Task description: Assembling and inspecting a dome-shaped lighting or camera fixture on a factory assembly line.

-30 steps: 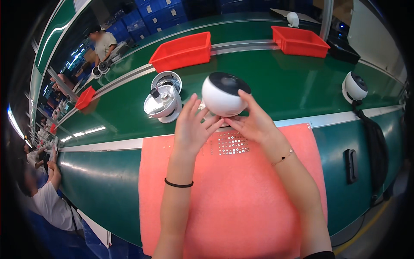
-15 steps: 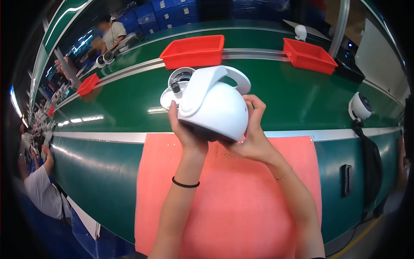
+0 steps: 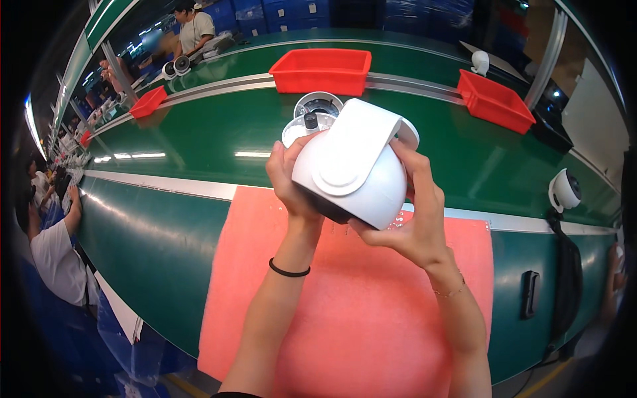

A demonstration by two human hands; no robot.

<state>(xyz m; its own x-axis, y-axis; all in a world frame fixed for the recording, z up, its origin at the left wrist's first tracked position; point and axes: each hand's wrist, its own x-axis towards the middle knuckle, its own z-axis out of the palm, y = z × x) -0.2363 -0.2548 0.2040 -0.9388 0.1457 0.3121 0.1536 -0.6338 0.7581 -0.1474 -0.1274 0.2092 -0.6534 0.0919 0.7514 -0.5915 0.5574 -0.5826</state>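
"Position first: where was the white rounded device (image 3: 378, 192) held?"

"Above the far edge of the pink mat (image 3: 352, 298), which was spread on the green desk (image 3: 159, 229). It was held tilted, with its black face (image 3: 326, 205) turned downward and its white bracket (image 3: 361, 136) uppermost."

"And the state of each grip?"

"Both were closed on the device. Its left side was clasped by the left grip (image 3: 290, 189); its right side was clasped by the right grip (image 3: 421, 229), the thumb set near the lower rim."

"Was anything seen on the mat?"

"Small metal pieces (image 3: 400, 221) were seen at its far edge, partly hidden by the device."

"What was placed past the desk's far edge?"

"An opened white unit (image 3: 293, 131) was partly covered from view behind the device. A red bin (image 3: 318, 83) was set farther back, and another bin (image 3: 497, 109) farther right."

"And toward the right edge?"

"A second white device (image 3: 563, 191) was stood just past the desk's far edge. On the desk, a dark oblong object (image 3: 529, 294) was laid between the mat's right edge and some black fabric (image 3: 568, 278)."
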